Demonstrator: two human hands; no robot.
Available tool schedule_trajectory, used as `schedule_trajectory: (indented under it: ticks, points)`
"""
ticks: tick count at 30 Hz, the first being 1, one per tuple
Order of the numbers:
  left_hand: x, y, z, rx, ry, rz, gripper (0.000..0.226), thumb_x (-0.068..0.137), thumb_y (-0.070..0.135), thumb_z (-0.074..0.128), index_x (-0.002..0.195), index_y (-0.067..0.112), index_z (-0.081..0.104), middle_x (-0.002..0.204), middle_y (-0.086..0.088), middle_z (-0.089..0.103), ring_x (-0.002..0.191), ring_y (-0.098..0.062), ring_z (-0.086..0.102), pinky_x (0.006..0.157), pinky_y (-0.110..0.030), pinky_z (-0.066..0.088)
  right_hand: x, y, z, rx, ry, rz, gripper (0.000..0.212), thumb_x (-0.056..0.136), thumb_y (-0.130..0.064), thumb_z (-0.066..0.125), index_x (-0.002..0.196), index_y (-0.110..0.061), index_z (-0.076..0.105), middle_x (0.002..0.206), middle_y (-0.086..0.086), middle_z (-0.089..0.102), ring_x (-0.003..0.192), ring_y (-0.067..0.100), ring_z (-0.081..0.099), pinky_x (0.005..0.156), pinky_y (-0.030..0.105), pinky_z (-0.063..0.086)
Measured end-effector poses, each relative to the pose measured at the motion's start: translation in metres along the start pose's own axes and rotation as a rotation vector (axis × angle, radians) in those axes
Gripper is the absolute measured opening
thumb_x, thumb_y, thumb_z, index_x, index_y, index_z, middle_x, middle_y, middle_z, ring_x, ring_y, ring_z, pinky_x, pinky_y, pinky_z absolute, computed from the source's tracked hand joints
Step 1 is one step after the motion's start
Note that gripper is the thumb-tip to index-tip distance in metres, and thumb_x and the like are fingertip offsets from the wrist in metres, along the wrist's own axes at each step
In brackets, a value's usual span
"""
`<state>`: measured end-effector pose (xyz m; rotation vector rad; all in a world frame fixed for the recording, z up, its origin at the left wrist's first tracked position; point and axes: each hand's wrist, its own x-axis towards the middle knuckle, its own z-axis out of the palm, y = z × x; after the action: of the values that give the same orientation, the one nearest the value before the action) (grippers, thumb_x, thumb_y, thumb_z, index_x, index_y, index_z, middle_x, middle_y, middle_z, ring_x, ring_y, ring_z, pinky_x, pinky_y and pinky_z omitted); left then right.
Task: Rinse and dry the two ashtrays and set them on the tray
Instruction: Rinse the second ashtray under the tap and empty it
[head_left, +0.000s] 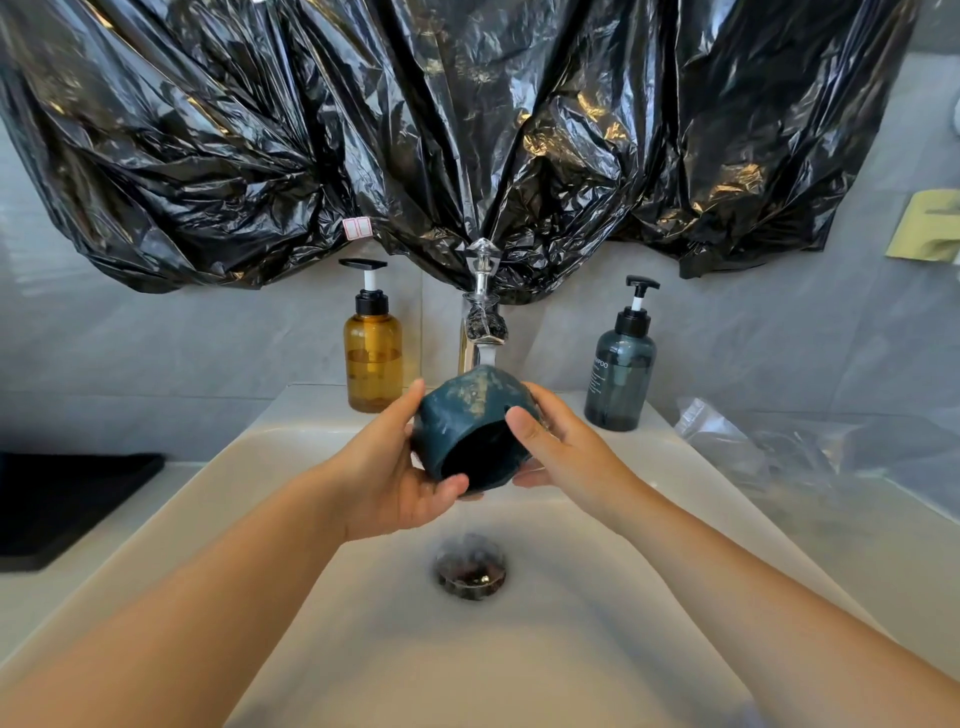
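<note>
A dark teal, bowl-shaped ashtray (467, 415) is tipped on its side under the chrome faucet (480, 343), its opening turned toward me and down. My left hand (400, 467) grips it from the left, thumb curled under its lower rim. My right hand (550, 447) holds it from the right, thumb on the rim. Both hands are above the white sink basin (322, 519). A black tray (62, 499) lies flat on the counter at the left. Only one ashtray is in view.
An amber pump bottle (372, 353) stands left of the faucet and a dark blue pump bottle (621, 369) right of it. The drain (470, 569) sits mid-basin. Crumpled clear plastic (769, 441) lies on the right counter. Black plastic sheeting (467, 130) covers the wall above.
</note>
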<state>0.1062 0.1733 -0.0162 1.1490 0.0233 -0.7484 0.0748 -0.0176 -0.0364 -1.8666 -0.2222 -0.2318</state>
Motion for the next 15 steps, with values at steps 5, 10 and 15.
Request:
schedule_trajectory:
  ticks: [5, 10, 15]
  points:
    - [-0.0009, -0.0057, -0.0003, 0.689, 0.031, 0.119, 0.084, 0.073, 0.081, 0.025, 0.13, 0.021, 0.04, 0.095, -0.019, 0.074, 0.062, -0.018, 0.066, 0.061, -0.026, 0.056, 0.0038, 0.0053, 0.0017, 0.026, 0.129, 0.252, 0.074, 0.066, -0.079, 0.046, 0.114, -0.024, 0.056, 0.113, 0.007, 0.066, 0.078, 0.026, 0.074, 0.067, 0.036, 0.062]
    - [0.0051, -0.0063, -0.0045, 0.724, 0.152, 0.252, 0.065, 0.093, 0.063, 0.028, 0.129, 0.012, 0.045, 0.067, -0.012, 0.068, 0.046, -0.015, 0.054, 0.047, -0.02, 0.046, 0.004, 0.0073, 0.0005, 0.027, 0.136, 0.45, 0.068, 0.088, -0.072, 0.033, 0.119, -0.018, 0.059, 0.102, 0.013, 0.07, 0.074, 0.025, 0.074, 0.066, 0.029, 0.061]
    - [0.0075, -0.006, 0.0016, 0.682, 0.269, 0.323, 0.056, 0.094, 0.059, 0.031, 0.104, 0.011, 0.059, 0.064, -0.011, 0.064, 0.048, -0.016, 0.055, 0.05, -0.023, 0.048, 0.0037, 0.0, 0.0042, 0.102, 0.145, 0.528, 0.065, 0.09, -0.07, 0.035, 0.115, -0.016, 0.061, 0.099, 0.011, 0.07, 0.065, 0.018, 0.065, 0.059, 0.024, 0.052]
